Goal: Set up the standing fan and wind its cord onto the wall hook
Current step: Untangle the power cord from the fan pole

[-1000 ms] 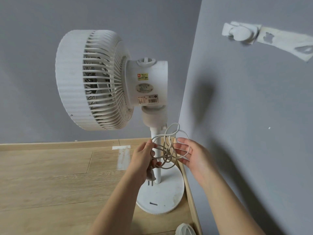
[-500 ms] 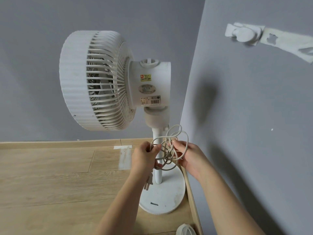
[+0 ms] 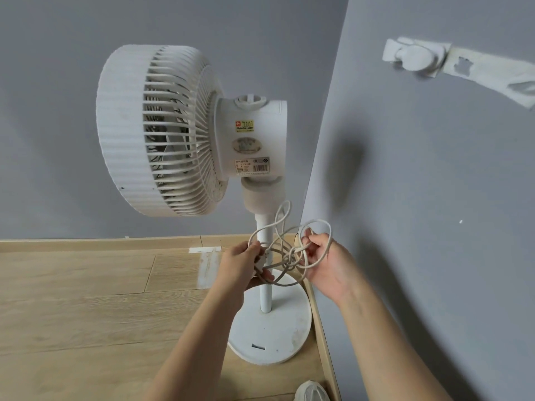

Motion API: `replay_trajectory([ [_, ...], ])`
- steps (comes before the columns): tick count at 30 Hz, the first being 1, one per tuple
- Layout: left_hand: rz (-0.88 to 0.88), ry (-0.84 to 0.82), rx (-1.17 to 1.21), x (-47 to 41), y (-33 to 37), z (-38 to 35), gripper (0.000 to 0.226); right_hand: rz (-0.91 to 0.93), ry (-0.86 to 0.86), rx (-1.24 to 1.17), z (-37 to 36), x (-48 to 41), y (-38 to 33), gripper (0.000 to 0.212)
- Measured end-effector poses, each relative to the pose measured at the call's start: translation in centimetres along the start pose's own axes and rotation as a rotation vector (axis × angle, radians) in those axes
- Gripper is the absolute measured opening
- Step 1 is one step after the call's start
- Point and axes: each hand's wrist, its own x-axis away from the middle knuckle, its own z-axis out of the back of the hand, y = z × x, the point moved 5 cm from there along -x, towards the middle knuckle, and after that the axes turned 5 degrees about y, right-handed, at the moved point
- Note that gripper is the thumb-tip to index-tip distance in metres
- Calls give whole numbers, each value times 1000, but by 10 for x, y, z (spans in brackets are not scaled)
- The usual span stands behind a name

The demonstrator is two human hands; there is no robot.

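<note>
A white standing fan is pictured upright on a wooden floor in a grey corner, its head turned toward 9 o'clock. A tangled white cord is held before the pole, at 6 o'clock below the motor housing. The left hand has its grip clamped on the plug; the right hand has its grip pinched on several loops. A wall hook is fixed at 2 o'clock, well apart from the cord.
</note>
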Motion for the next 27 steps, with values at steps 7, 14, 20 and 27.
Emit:
replay_trajectory([
  [7,38,2,-33,4,0,2,23,-94,3,91,10,4,2,25],
  [14,81,-11,48,0,-3,1,30,17,100,50,18,15,-6,27],
  [20,102,28,47,-4,-7,5,31,156,22,5,16,24,-11,29],
  [27,133,40,37,-6,-10,5,31,252,-50,-27,8,28,-13,13],
])
